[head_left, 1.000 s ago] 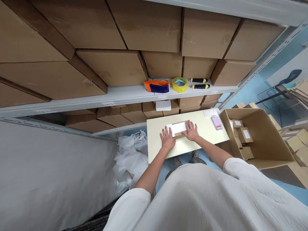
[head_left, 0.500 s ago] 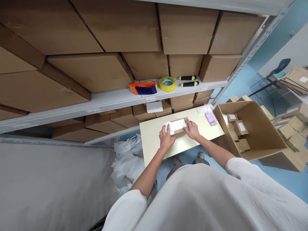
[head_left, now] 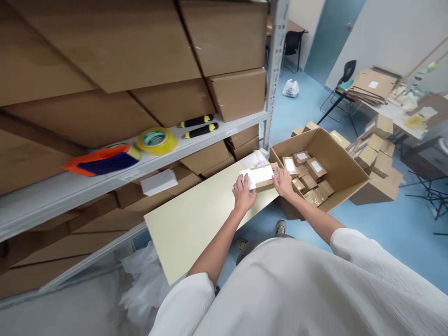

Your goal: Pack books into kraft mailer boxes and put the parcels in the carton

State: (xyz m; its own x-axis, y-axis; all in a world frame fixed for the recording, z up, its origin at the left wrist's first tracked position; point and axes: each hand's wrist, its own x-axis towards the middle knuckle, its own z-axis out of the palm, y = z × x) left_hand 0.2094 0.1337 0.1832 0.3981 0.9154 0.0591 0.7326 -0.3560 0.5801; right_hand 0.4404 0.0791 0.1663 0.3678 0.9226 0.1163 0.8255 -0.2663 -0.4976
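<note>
Between my two hands is a small cardboard box [head_left: 265, 186] with a white label [head_left: 263, 174] on its top. My left hand [head_left: 244, 195] grips the left end of the box, fingers bent over the label's edge. At the other end, my right hand [head_left: 283, 183] has its fingers closed on the box. Both hands are over the right end of the pale yellow table [head_left: 189, 214]. Just right of them stands a large open carton [head_left: 346, 163], holding several small taped boxes [head_left: 316, 168], some with white labels.
An orange and blue tape dispenser [head_left: 105, 160], a roll of yellow tape [head_left: 156, 141] and two utility knives [head_left: 201, 130] lie on the shelf [head_left: 185, 144]. Cartons fill the rack. White plastic wrapping [head_left: 147, 280] lies beside the table; more boxes [head_left: 378, 154] are stacked behind the open carton.
My view has swung right. The box, still held in both hands, has moved along the table toward the open carton, and more of the small boxes inside the carton now show.
</note>
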